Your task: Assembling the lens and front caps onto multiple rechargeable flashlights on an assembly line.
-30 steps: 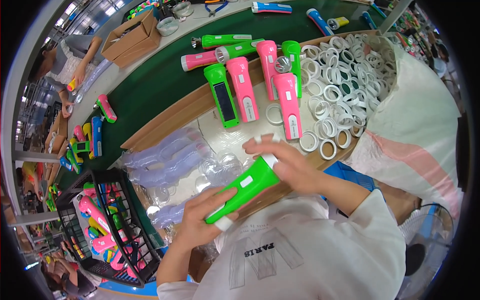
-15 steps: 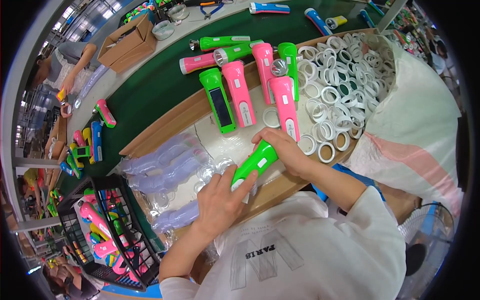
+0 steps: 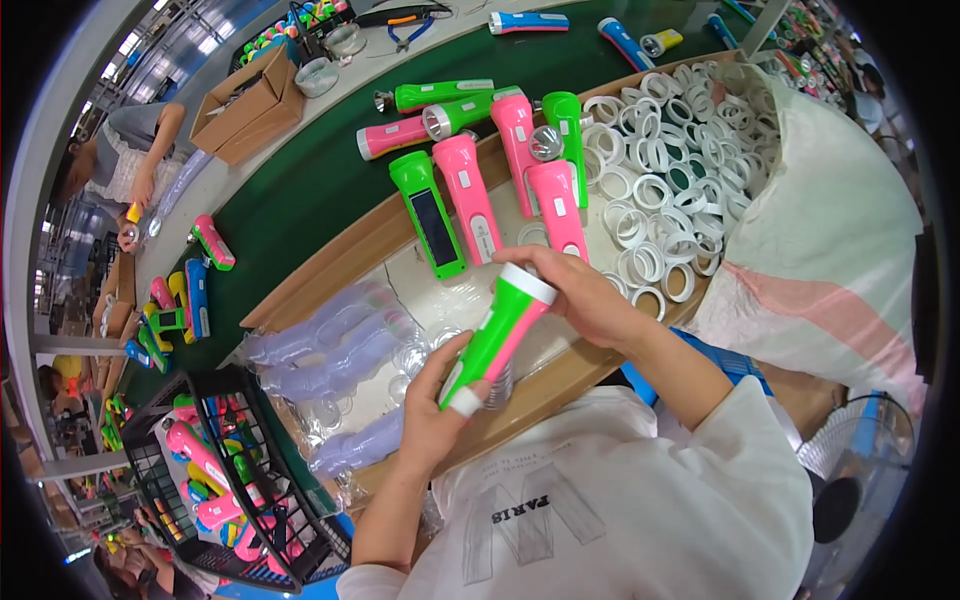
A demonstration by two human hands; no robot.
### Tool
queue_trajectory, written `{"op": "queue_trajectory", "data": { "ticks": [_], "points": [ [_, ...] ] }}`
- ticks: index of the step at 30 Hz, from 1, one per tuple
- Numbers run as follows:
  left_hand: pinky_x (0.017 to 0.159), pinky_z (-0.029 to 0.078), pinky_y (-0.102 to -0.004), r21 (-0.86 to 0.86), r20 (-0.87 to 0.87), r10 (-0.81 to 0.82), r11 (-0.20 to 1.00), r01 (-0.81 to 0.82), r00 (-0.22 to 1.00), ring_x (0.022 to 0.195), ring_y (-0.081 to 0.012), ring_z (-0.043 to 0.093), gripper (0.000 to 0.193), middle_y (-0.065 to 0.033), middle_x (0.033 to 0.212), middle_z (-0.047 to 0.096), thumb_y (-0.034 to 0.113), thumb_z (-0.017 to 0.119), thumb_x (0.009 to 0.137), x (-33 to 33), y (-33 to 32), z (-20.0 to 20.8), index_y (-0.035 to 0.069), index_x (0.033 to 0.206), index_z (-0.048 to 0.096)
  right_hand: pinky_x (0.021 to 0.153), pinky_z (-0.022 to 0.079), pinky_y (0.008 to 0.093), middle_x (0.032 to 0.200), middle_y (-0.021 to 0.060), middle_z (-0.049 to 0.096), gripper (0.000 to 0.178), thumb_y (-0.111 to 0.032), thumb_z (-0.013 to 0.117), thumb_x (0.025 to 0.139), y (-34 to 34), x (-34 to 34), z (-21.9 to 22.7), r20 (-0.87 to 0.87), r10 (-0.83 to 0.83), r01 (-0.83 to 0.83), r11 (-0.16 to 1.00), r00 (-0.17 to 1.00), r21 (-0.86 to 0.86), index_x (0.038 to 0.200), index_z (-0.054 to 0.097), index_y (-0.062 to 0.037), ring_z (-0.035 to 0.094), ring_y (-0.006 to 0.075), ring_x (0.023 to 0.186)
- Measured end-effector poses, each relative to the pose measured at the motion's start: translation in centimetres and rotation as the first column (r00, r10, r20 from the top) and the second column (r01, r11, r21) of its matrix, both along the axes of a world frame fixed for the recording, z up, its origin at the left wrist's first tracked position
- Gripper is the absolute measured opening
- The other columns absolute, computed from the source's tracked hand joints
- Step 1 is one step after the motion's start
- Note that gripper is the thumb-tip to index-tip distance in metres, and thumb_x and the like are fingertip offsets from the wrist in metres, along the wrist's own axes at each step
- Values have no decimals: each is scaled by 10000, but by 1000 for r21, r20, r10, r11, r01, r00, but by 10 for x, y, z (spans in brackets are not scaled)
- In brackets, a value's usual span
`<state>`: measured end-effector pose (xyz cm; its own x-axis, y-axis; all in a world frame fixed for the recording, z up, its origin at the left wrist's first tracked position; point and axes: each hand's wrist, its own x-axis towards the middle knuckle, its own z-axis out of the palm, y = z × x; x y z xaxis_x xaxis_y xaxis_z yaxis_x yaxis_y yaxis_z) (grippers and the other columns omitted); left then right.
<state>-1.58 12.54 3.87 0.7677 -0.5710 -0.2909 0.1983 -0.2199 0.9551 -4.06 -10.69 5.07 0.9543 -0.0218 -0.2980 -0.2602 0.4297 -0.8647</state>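
A green and pink flashlight (image 3: 497,338) with a white ring around its head is held tilted above the tray's near edge. My left hand (image 3: 428,425) grips its lower end, fingers wrapped round the body. At the head end, my right hand (image 3: 588,300) has its fingers curled against the white ring; part of its grip is hidden. Beyond my hands lie pink flashlights (image 3: 466,190) and green flashlights (image 3: 428,215), one with a dark panel. A loose white ring (image 3: 533,236) lies close to my right hand, partly covered by it.
White rings (image 3: 655,190) heap at the right of the cardboard tray (image 3: 330,250), beside a white sack (image 3: 820,230). Plastic-wrapped stacks of clear discs (image 3: 340,345) lie left. A black basket (image 3: 205,385) of flashlights stands lower left; a person's hand (image 3: 143,190) works at far left.
The flashlight has turned in my hands, so its pink side and white-ringed head now show. My left hand has shifted down to its lower end; my right hand stays at the head.
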Motion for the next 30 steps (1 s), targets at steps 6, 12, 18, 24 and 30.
{"op": "queue_trajectory", "data": {
  "ticks": [6, 12, 18, 24, 30],
  "points": [
    [578, 498, -308, -669, -705, -499, 704, -240, 504, 662, -254, 616, 663, -237, 1133, 612, 542, 426, 938, -27, 4, -19, 37, 1367, 403, 989, 439, 420, 1231, 157, 550, 598, -426, 561, 925, 20, -16, 0, 147, -92, 26, 915, 985, 403, 1346, 407, -31, 552, 250, 1141],
    [678, 488, -257, 32, 383, -97, 995, 92, 919, 830, -130, 585, 633, -77, 1056, 587, 214, 711, 830, -34, -17, -8, 43, 1345, 385, 945, 478, 406, 1157, 147, 570, 480, -332, 649, 887, 37, -16, -7, 108, -254, 204, 917, 961, 343, 1240, 454, -72, 567, 275, 1114],
    [752, 479, -314, -242, -365, -256, 954, 175, 895, 829, -197, 580, 595, -60, 912, 577, 73, 725, 745, -40, -18, -6, 24, 1250, 415, 894, 505, 375, 992, 117, 607, 199, -109, 604, 866, 44, -17, 2, 133, -236, 204, 955, 963, 217, 1033, 524, -37, 629, 254, 984],
    [787, 483, -335, 185, 192, -66, 982, 30, 979, 863, -214, 611, 639, -108, 937, 610, 139, 780, 670, -34, -36, -2, 31, 1212, 461, 877, 506, 342, 1032, 108, 582, 296, -127, 637, 865, 36, -3, 3, 150, -300, 293, 954, 942, 65, 1114, 512, -26, 617, 211, 950],
    [746, 475, -271, 0, 275, 212, 975, -221, 938, 834, -131, 558, 650, -53, 1007, 578, 159, 742, 785, 84, -33, 20, 30, 1323, 401, 741, 484, 374, 1043, 162, 560, 400, -248, 749, 765, -18, -58, -8, 234, -169, 269, 232, 957, -935, 1040, 575, -15, 563, 277, 897]
  ]
}}
